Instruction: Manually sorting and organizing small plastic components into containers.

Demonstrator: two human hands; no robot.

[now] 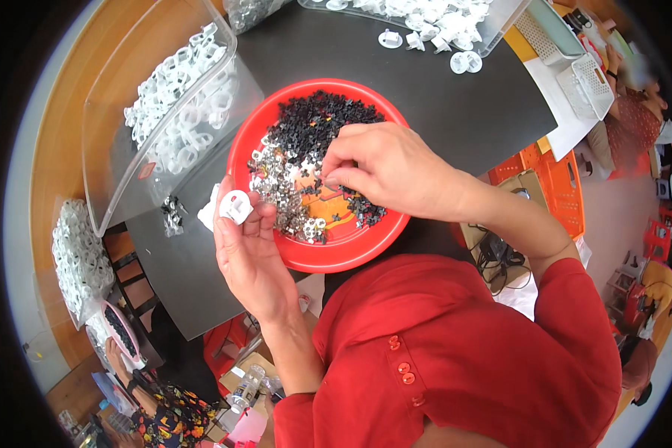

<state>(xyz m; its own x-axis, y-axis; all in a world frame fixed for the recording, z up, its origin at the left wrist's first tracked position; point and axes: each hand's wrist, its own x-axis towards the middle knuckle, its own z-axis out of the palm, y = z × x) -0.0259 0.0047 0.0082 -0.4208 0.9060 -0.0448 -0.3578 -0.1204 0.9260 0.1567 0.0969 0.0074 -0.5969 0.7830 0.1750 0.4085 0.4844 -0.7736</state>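
My left hand (250, 250) is closed on a white round plastic piece (236, 207) with a raised middle, held over the left rim of a round red tray (317, 260). My right hand (396, 164) is above the tray, thumb and fingertips pinched together low over its contents. Whatever lies between those fingertips is too small to make out. Inside the tray, small black plastic parts (313, 123) are heaped at the far side. Small shiny metal pieces (272, 190) lie at the left, and a few black parts are scattered near the right hand.
On the dark table (306, 48), a clear bin (97, 160) of white ring-shaped parts stands left. Another clear bin (493, 41) of white pieces is at the far edge, with loose ones before it. An orange crate (567, 190) sits right. Other people are at lower left and far right.
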